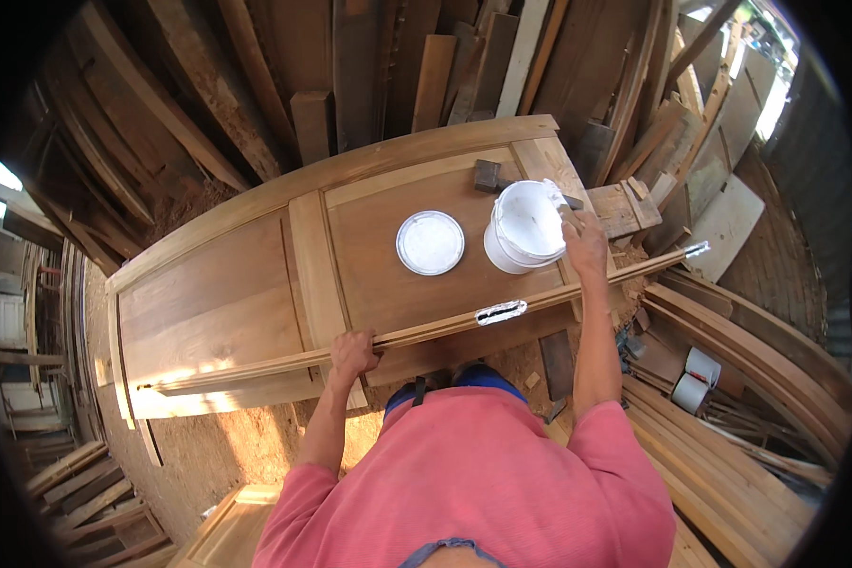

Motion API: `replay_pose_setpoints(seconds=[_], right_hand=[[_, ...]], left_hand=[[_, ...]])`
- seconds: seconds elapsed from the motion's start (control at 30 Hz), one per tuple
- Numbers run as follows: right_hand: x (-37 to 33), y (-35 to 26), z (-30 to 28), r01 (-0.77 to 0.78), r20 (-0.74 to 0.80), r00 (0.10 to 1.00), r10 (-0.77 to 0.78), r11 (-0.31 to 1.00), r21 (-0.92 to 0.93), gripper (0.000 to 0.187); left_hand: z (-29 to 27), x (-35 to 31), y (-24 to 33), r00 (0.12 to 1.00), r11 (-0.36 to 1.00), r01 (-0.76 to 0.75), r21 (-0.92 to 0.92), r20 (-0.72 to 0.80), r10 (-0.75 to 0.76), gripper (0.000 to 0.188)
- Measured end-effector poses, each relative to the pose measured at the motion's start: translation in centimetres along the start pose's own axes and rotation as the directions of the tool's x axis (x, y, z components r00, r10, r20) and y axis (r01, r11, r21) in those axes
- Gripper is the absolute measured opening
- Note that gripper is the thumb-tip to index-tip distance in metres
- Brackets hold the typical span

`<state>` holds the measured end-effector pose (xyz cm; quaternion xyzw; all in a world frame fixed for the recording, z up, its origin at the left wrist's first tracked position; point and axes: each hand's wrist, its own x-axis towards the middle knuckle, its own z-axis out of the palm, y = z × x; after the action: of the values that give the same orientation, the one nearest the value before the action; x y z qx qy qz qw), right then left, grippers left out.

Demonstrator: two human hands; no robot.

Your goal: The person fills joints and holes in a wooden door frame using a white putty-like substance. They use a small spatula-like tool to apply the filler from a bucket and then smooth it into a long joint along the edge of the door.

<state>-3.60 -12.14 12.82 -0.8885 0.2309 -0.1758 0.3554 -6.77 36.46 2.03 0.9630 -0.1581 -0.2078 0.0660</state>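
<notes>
A long narrow wooden rail (417, 330) lies along the near side of a panelled wooden door (310, 256). White paste rings a slot (501, 312) in the rail and coats its right end. My left hand (354, 355) is closed around the rail, left of the slot. At the right rim of a white bucket (502, 248) is my right hand (587, 244), fingers closed; what they hold is hard to make out. White paste smears the bucket's inside and rim. Left of the bucket, a round white lid (431, 243) rests on the door panel.
A dark block, possibly a hammer head (487, 175), lies behind the bucket. Boards (435, 80) lean along the far side. Stacked planks (719, 454) and white cylindrical containers (696, 379) are at the right. Another panelled piece (227, 525) lies near my left side.
</notes>
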Motion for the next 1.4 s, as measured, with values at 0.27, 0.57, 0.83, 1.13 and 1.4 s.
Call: replay_pose_setpoints(seconds=[0.27,0.57,0.83,1.13,1.4], right_hand=[[-2.3,8.6,3.2,-0.065,-0.021,0.998,0.061,0.959,-0.275,0.049],[3.4,21.6,4.6,-0.273,0.05,0.961,0.271,0.961,0.034,0.051],[3.7,17.5,7.5,-0.748,0.446,0.64,0.625,0.377,0.546,0.057],[0.4,13.8,6.9,-0.694,0.472,0.602,0.644,0.13,0.708,0.065],[-2.3,10.3,4.2,-0.681,0.514,0.575,0.637,0.024,0.732,0.037]], left_hand=[[1.1,0.7,-0.8,0.999,1.0,0.01,0.012,-0.034,-0.01,0.024],[2.0,-0.3,-0.3,0.996,0.997,0.068,0.043,0.051,-0.07,0.021],[3.7,-0.1,-1.7,0.997,0.996,0.055,0.071,-0.052,-0.051,0.027],[0.9,-0.5,-0.3,0.998,0.996,0.069,0.048,-0.009,-0.069,0.03],[0.3,0.2,0.0,0.998,0.998,0.062,-0.012,-0.002,-0.062,0.033]])
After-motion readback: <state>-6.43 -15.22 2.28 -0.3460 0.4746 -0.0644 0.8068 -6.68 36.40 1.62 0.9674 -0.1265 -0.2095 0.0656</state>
